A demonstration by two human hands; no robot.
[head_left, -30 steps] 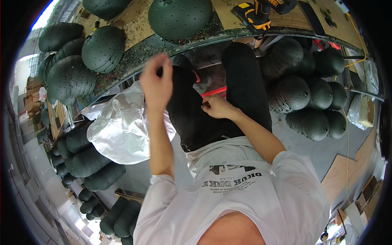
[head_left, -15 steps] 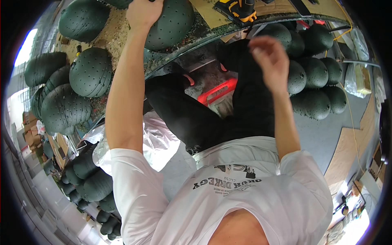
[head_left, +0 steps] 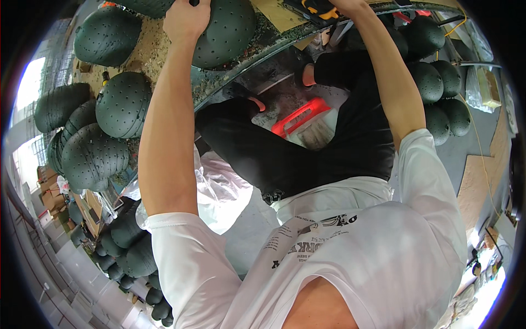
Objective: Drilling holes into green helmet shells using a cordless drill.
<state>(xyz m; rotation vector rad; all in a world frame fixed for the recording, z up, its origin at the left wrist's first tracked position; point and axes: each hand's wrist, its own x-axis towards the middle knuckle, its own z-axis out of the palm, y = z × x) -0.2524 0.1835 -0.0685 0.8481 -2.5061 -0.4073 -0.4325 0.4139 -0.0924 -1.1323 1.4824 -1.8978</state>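
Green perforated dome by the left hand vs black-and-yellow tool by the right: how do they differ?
Shape: the dome is rounded, the tool angular.
Colour: the dome is dark green; the tool is black and yellow.
Surface: the dome is dotted with small holes; the tool shows no such dotting.
Shared: both are on the bench, cut off by the picture's top edge.
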